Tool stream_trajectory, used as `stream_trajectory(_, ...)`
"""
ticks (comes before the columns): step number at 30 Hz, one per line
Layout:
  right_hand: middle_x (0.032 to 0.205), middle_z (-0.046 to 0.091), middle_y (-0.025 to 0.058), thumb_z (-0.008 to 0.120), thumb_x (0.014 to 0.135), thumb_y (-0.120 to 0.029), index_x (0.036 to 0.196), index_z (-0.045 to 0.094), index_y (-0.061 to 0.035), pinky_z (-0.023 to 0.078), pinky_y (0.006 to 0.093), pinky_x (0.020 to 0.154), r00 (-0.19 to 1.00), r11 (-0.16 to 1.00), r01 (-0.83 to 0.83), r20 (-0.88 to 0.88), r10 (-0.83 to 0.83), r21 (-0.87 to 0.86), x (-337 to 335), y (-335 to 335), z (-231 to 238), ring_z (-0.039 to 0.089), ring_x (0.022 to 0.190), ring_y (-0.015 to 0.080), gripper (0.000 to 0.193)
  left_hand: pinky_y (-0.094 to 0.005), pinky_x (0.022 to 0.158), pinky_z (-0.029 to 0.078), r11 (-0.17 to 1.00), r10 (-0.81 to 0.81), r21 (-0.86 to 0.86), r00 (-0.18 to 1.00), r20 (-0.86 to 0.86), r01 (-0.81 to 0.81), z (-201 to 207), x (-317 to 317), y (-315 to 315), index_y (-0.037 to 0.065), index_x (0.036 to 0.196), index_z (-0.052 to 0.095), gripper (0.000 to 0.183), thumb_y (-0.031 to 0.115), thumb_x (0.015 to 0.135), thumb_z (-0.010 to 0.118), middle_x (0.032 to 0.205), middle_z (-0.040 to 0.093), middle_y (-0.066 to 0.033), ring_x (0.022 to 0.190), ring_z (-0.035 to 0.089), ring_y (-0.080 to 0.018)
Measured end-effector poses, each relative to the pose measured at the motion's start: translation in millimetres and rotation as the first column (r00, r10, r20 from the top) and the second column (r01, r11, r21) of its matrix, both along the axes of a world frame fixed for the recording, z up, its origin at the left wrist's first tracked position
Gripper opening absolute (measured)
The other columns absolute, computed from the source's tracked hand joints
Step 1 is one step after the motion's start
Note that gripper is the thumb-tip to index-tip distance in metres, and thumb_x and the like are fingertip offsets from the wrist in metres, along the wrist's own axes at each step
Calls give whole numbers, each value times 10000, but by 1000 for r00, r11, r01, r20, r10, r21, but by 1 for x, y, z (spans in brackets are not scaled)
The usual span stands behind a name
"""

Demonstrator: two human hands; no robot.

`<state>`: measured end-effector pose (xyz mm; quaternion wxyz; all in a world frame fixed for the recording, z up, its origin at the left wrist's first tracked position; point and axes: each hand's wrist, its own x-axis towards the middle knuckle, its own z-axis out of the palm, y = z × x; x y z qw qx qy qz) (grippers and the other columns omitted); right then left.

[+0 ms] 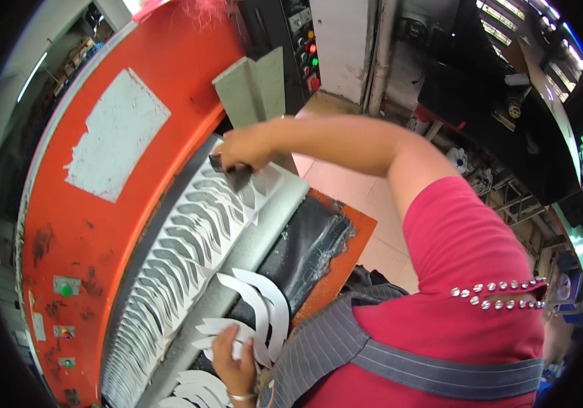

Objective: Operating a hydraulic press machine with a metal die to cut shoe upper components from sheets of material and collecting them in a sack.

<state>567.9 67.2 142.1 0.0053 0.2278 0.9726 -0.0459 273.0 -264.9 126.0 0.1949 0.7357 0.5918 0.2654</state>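
Note:
At the upper end of a white sheet (pixel 203 255) cut through with a long row of curved slots, my right hand (pixel 245 148) is closed on a dark metal cutting die (pixel 239 175), partly hidden by the fingers. My left hand (pixel 235 364), low in the view with a bracelet on its wrist, has its thumb and fingers around some white curved strips (pixel 218 328). Larger white curved strips (pixel 274 306) lie just above it, and a further pile of strips (pixel 196 389) sits to its lower left.
A big orange press (pixel 189 81) with buttons stands along the left. Its pale bed edge (pixel 254 234) runs beside the sheet, with black plastic (pixel 298 248) on an orange ledge to the right. A control panel with lit lamps (pixel 313 54) and a pipe (pixel 381 61) stand behind.

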Motion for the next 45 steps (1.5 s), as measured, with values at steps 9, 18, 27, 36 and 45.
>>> stream_trajectory(9,1069,649,88,729,820,-210,1161,556,42,432,313,887,892,272,-416,-448,-64,-868,10,-103,16,560,998,128,459,-381,1044,315,997,-40,-15,704,709,72,9,83,62,23,1472,174,1034,220,679,809,1404,376,-181,1293,378,-267)
stream_trajectory(18,1097,613,97,594,920,-353,1300,463,-12,435,312,914,809,448,-322,-488,-328,-834,-11,-189,-71,565,1018,163,528,-357,980,443,966,251,-259,228,941,2,-34,86,53,-16,1191,414,533,22,756,719,1277,506,-198,1126,546,-256)
stream_trajectory(27,997,640,225,620,857,-164,1207,529,-24,479,343,807,594,572,126,-400,-698,-810,-33,-229,-80,641,908,292,388,-401,1005,437,978,187,-97,580,793,-183,-34,89,31,0,1180,367,476,20,799,653,1314,476,-230,1151,541,-296)
stream_trajectory(36,1017,679,127,679,775,-42,1117,627,-63,510,295,807,540,715,-81,-633,-554,-695,-35,-217,-58,673,909,237,347,-513,1023,393,987,110,-81,-217,970,141,-30,71,28,96,1228,436,748,719,814,439,1324,448,-281,1237,451,-389)
stream_trajectory(45,999,671,117,698,722,-62,1067,639,-66,504,333,817,561,874,-175,-776,-289,-453,-49,-176,-41,653,924,270,350,-369,866,549,966,178,-201,-144,973,-163,-44,14,0,82,1148,467,194,131,962,495,1142,593,-205,1048,622,-309)
